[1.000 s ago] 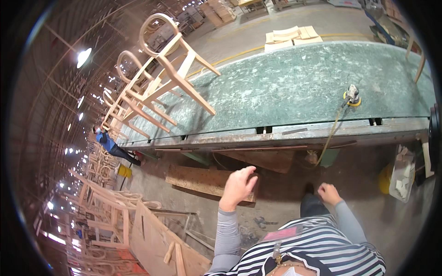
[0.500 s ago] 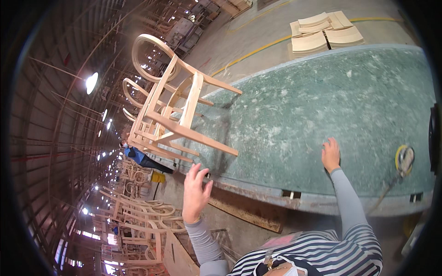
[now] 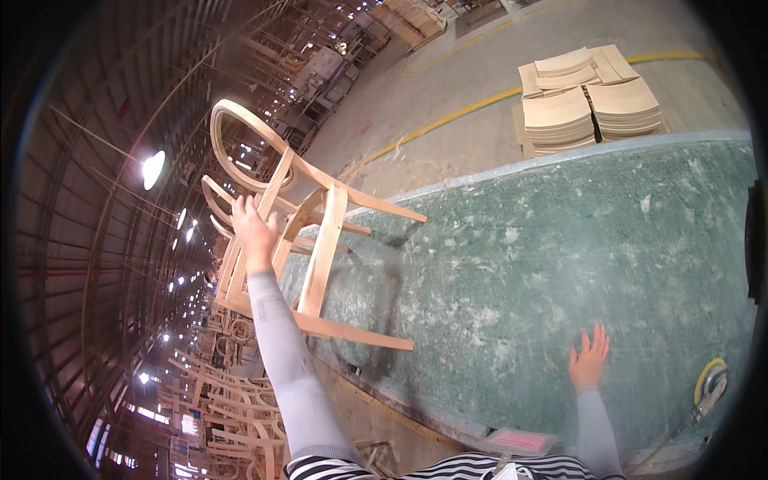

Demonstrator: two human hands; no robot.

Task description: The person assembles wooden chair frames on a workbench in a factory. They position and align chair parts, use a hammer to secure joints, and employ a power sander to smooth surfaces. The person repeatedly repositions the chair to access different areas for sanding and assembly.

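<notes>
Head view: the left hand [image 3: 254, 228] curls its grip round a rail of the bare wooden chair frame [image 3: 308, 256] lying at the green worktop's [image 3: 560, 256] edge, the right hand [image 3: 590, 358] spread flat; a one-handed pull could tip it off.

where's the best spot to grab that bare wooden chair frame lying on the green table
Grip the wooden chair frame by a straight side rail near the curved back, coming from the table's left end, where the left hand already touches it. Its legs jut over the green table.
</notes>
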